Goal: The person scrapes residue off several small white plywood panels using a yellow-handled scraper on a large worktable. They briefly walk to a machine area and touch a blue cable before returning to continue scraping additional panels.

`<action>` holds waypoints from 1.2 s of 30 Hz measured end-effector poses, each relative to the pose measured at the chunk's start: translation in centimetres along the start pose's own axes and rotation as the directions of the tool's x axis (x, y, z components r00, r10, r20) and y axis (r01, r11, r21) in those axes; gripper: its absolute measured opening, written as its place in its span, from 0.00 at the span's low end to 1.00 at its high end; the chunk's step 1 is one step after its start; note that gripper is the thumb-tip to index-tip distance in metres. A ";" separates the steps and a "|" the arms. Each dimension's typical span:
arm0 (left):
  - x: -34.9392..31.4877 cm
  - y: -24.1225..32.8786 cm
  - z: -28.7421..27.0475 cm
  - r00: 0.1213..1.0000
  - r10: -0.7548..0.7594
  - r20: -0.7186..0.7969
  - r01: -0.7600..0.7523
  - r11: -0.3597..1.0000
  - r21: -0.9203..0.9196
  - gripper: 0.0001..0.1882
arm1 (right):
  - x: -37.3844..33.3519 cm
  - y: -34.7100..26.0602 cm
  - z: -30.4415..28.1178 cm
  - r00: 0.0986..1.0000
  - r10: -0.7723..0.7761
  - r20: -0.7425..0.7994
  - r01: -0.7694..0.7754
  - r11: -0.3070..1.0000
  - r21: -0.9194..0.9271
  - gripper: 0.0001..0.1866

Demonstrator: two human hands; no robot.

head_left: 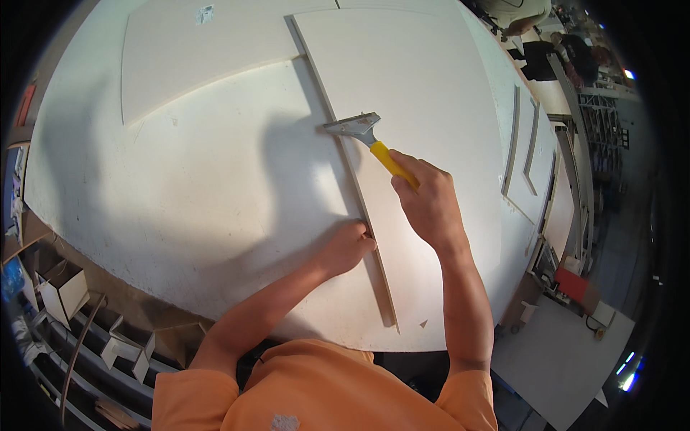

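A large pale flat panel (424, 86) lies on the white worktable (194, 179), its long left edge running from far to near. My right hand (430, 197) is closed round the yellow handle of a scraper (388, 163). The scraper's wide metal head lies across the panel's left edge, partway up its length; whether the blade touches the edge I cannot tell. Closer to me, my left hand (352, 248) is closed against the same edge, with its fingertips at the panel's side. Its grip is partly hidden.
A second pale panel (208, 57) with a small label lies at the far left. Thin strips (512, 140) lie on the table's right side. Shelving with white box-like parts (63, 291) stands at lower left, a grey board (564, 359) at lower right. Another person (514, 18) is at far right.
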State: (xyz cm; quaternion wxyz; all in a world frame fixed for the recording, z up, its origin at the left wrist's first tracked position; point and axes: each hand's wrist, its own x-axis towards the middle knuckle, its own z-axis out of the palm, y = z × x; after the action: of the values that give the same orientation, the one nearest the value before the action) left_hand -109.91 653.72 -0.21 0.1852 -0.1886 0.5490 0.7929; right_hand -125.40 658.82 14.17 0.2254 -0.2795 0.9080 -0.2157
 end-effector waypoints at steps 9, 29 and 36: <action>0.9 -0.4 -0.5 0.992 -0.086 0.097 0.082 0.996 0.047 0.19 | 7.6 -2.7 0.3 0.991 -0.113 -0.070 0.110 0.993 -0.041 0.20; 1.0 -1.0 -0.3 0.996 -0.019 0.091 0.015 0.999 0.042 0.19 | 22.0 -8.4 2.5 0.971 -0.140 -0.194 0.146 0.989 0.018 0.21; -1.5 0.8 -4.2 0.970 0.149 -0.190 -0.109 0.972 0.206 0.15 | 8.8 -5.7 -0.1 0.846 -0.390 -0.365 0.443 0.894 0.072 0.19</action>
State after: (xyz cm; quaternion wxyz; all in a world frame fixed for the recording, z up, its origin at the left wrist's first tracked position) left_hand -108.61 649.35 -0.13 0.0933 -0.2137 0.6510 0.7224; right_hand -129.66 649.29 14.70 0.0334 -0.4103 0.8311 -0.3738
